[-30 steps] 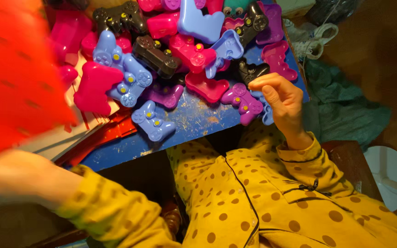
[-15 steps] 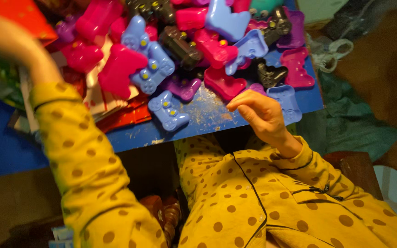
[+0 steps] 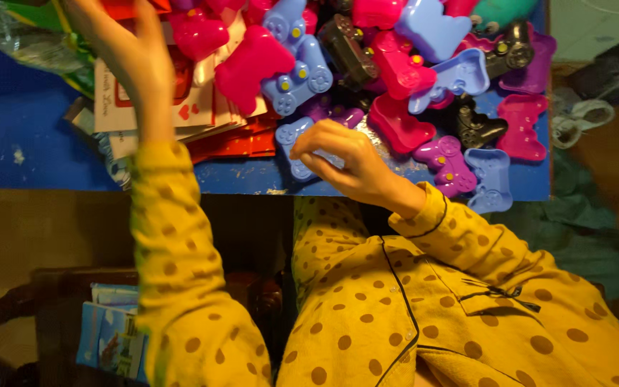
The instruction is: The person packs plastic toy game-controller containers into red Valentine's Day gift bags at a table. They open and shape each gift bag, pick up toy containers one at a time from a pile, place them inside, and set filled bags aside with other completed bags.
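My right hand [image 3: 356, 168] hovers at the near edge of the blue table [image 3: 30, 143], sleeve in yellow dotted cloth. Its curled fingers and thumb pinch a light blue controller-shaped plastic case [image 3: 289, 140]. My left hand [image 3: 127, 57] is raised at the upper left above a stack of white and red cards [image 3: 202, 122]. Its fingertips run out of the top of the frame beside something red, so its grip is hidden. A heap of controller-shaped cases fills the table behind: pink [image 3: 248, 68], blue [image 3: 302, 72], black [image 3: 349, 50] and purple [image 3: 445, 161].
A clear plastic bag [image 3: 16, 32] lies at the table's far left. Dark green cloth [image 3: 582, 215] and a white cord [image 3: 585, 115] lie on the floor to the right. A dark wooden chair [image 3: 44, 294] with a blue booklet [image 3: 109, 344] stands at the lower left.
My left arm swung from the left foreground up over the card stack, and the big red sheet it held is gone from view. My right hand moved left to the light blue case.
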